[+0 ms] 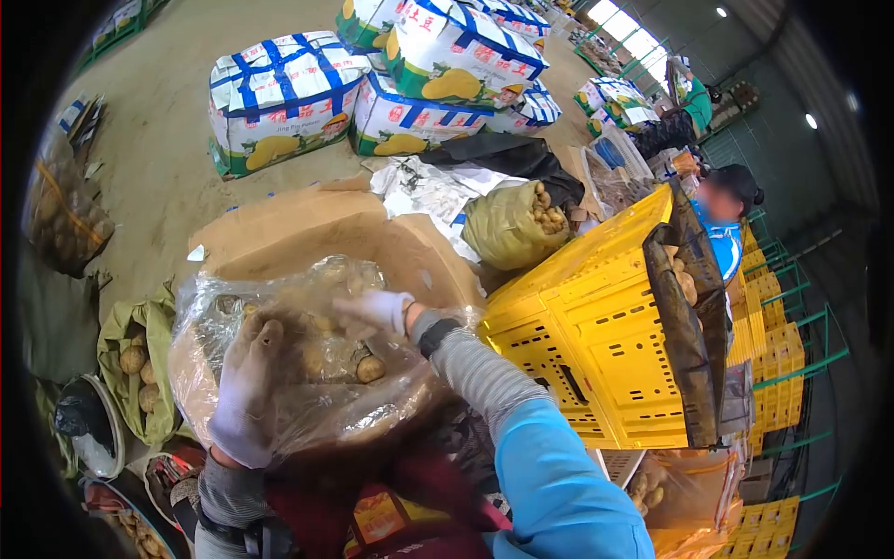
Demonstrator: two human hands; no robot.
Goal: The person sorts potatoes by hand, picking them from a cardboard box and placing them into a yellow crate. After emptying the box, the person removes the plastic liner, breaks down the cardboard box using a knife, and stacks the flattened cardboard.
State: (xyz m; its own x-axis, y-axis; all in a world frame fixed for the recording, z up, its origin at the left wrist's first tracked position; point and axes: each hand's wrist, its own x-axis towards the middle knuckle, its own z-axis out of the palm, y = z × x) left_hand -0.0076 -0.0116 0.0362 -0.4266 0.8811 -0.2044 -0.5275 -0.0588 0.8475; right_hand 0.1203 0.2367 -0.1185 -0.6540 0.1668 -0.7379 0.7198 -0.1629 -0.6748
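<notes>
A cardboard box (pixel 279 224) lined with clear plastic (pixel 391 401) stands before me, with potatoes (pixel 370 369) inside. My left hand (pixel 250 391), in a white glove, is upright at the near left side of the plastic; its fingertips look dirty, and whether it holds anything is not visible. Over the middle of the box reaches my right hand (pixel 374 309), also gloved, its fingers smeared by motion just above the potatoes. Both hands are near the plastic, and the gap between them shows blurred contents.
A large yellow crate (pixel 596 345) stands close on the right. Printed potato bags (pixel 279 102) are stacked ahead. A green sack (pixel 507 228) lies beyond the box; another open sack (pixel 116 373) is at left. A person in blue (pixel 722 233) stands behind the crate.
</notes>
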